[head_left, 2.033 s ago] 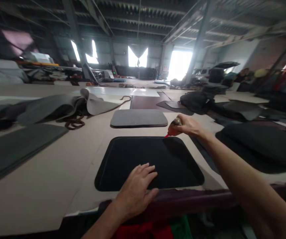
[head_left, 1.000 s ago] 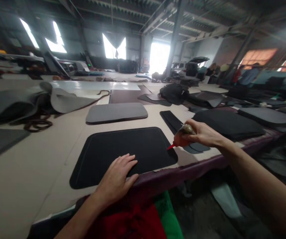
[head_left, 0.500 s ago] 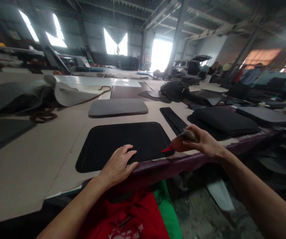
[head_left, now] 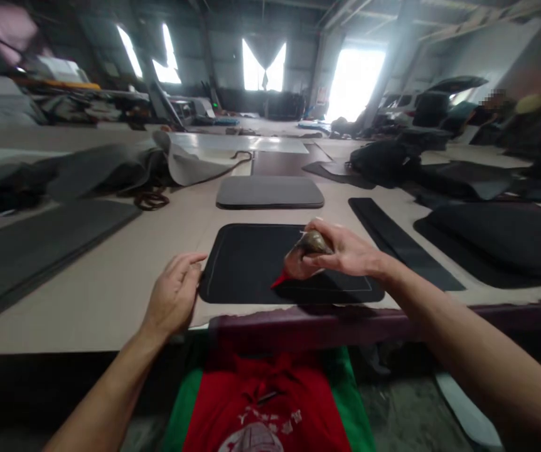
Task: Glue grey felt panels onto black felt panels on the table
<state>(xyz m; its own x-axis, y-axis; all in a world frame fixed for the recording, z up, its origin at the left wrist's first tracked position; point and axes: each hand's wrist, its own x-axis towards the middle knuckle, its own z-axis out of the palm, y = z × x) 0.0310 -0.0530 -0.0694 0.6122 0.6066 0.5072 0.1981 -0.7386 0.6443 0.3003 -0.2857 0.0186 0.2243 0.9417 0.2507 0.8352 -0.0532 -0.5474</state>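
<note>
A black mat piece [head_left: 246,263] with rounded corners lies flat near the front edge of the table, a thin pale line running inside its border. My right hand [head_left: 336,248] is wrapped round a squeeze bottle [head_left: 301,260], tilted so its red nozzle points down at the mat's front part. Whether the tip touches the surface I cannot tell. At the mat's left edge rests my left hand [head_left: 174,295], fingers loosely stretched towards the border, holding nothing that shows.
Behind the mat lies a stack of grey mats [head_left: 270,191]. Right of it are a long black strip [head_left: 402,245] and a black pile [head_left: 501,238]. Dark sheets [head_left: 49,251] lie at the left, with a coiled brown cord [head_left: 152,199]. A person [head_left: 484,119] is far right.
My right hand has carried the bottle leftward along the mat's front. My left hand has moved off the mat's middle to its left edge. The view has turned left.
</note>
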